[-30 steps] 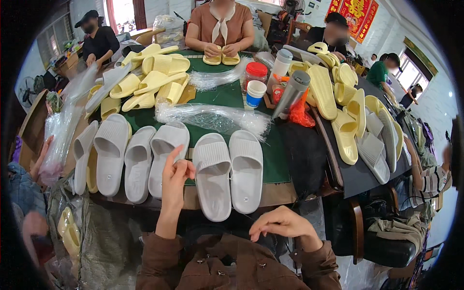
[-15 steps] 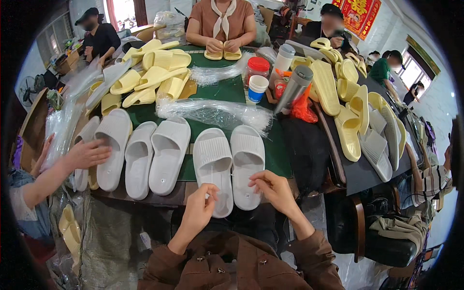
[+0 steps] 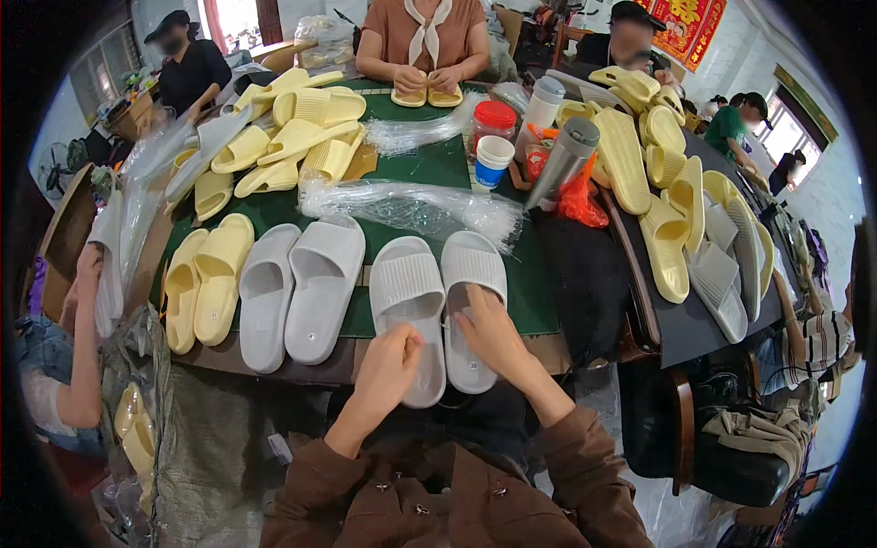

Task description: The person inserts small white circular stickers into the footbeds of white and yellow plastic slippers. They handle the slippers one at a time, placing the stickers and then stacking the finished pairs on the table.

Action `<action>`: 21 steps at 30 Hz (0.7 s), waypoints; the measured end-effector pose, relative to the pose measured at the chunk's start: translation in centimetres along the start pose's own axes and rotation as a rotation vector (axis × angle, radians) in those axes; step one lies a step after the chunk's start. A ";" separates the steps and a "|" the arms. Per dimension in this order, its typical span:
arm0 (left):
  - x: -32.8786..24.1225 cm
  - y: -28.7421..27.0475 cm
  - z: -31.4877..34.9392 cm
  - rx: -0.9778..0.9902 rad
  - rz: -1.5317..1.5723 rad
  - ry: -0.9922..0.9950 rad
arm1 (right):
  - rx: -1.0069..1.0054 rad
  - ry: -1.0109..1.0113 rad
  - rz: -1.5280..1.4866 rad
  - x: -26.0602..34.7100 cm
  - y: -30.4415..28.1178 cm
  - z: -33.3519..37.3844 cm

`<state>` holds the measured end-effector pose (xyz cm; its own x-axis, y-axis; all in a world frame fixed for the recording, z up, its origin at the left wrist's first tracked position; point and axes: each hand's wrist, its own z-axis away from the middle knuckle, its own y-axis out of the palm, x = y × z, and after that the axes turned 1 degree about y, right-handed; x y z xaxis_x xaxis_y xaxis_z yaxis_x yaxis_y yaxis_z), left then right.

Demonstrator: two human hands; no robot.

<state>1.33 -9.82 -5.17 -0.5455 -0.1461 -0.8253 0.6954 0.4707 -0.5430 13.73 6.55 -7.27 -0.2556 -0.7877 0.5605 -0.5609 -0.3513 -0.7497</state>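
A pair of light grey slide slippers stands in front of me, a left slipper [image 3: 407, 274] and a right slipper [image 3: 475, 251], soles down with ribbed straps away from me. Over the left one's footbed my left hand [image 3: 389, 367] is closed in a pinch; what it holds is too small to make out. My right hand [image 3: 493, 336] reaches into the right slipper, its bent fingers at the strap opening and partly hidden. Between the slippers a thin clear strand shows faintly. To the left lie another grey pair [image 3: 322, 292] and a yellow pair [image 3: 219, 283].
Bundles of clear plastic ties [image 3: 411, 212] lie on the green mat [image 3: 420, 164]. Beyond are a paper cup [image 3: 493, 163], red-lidded jar [image 3: 493, 123] and steel tumbler [image 3: 564, 163]. Yellow slippers are heaped on both sides. At left, a co-worker's hand [image 3: 89, 265] holds grey slippers [image 3: 108, 260].
My right hand has moved up into the right slipper's opening; my left has risen slightly and closed tighter. A co-worker has lifted the leftmost grey slippers away, uncovering the yellow pair.
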 end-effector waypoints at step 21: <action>1.1 5.2 -6.7 0.050 -0.413 -0.016 | 0.197 0.262 0.162 -3.1 3.9 -4.2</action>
<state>1.21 -1.66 -7.89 -0.7760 -0.3276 -0.5390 0.4422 0.3268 -0.8353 9.03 9.71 -10.50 -0.5356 -0.6939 0.4812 -0.3408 -0.3438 -0.8750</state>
